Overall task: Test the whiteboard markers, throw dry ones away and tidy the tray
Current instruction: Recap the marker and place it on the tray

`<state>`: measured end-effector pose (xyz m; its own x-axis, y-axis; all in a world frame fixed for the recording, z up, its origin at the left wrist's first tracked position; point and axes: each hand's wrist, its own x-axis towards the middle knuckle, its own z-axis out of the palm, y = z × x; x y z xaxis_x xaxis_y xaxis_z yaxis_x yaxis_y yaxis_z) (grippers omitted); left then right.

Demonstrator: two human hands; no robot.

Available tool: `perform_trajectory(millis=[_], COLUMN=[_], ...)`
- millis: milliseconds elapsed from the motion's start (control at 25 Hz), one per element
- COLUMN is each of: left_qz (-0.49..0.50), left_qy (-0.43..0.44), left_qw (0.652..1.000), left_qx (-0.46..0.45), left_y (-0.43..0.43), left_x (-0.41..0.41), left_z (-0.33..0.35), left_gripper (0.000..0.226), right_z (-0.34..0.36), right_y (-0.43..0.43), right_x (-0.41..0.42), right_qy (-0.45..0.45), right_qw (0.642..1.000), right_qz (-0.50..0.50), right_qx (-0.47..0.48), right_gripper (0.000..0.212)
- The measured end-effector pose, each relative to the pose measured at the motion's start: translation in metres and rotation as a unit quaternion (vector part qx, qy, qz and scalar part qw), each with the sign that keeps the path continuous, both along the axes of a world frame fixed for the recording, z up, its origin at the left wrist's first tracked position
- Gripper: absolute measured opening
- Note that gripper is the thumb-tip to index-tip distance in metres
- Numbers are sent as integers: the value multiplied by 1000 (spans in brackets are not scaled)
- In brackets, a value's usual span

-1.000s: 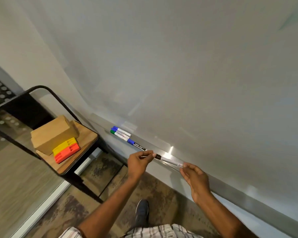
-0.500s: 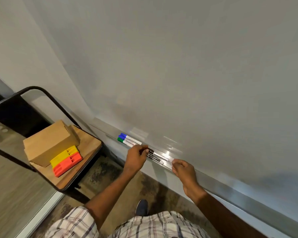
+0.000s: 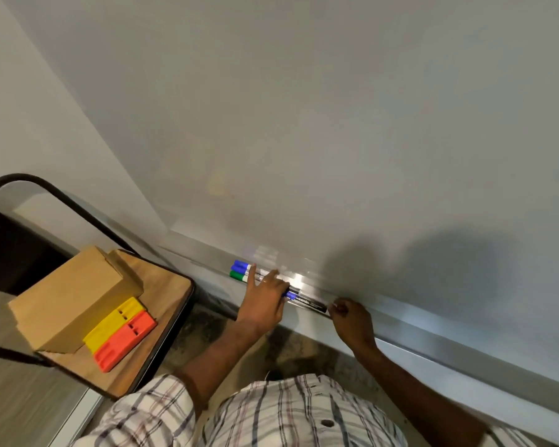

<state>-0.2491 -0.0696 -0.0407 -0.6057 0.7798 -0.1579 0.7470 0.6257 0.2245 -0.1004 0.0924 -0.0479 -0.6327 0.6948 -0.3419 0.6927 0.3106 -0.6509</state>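
Observation:
Along the bottom of the whiteboard (image 3: 336, 124) runs a metal tray (image 3: 400, 319). A blue-capped marker (image 3: 240, 265) and a green-capped marker (image 3: 237, 275) lie side by side at its left. To their right a black marker (image 3: 310, 303) lies in the tray, with another blue cap (image 3: 291, 295) showing at its left end. My left hand (image 3: 265, 304) rests over the markers, fingers straight and spread. My right hand (image 3: 352, 322) has curled fingers that pinch the black marker's right end.
A small wooden side table (image 3: 165, 285) with a black metal frame stands at the left. It bears a cardboard box (image 3: 71, 295), a yellow block (image 3: 117, 321) and an orange block (image 3: 126, 341). Dark patterned floor lies below the tray.
The black marker, held in the air between both hands a second ago, now lies in the tray. My left hand has opened and spread over the markers.

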Motion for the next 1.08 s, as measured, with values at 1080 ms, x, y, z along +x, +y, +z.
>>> perform_trajectory(millis=[1080], left_qz=[-22], left_qy=[-24], left_qw=[999], left_qx=[-7], left_y=[-29], left_x=[43], left_z=[-8], left_gripper=[60], right_z=[-12], right_y=[-26], right_x=[4], right_qy=[94], right_qw=[920], right_qz=[307], right_qx=[224], right_gripper=[58])
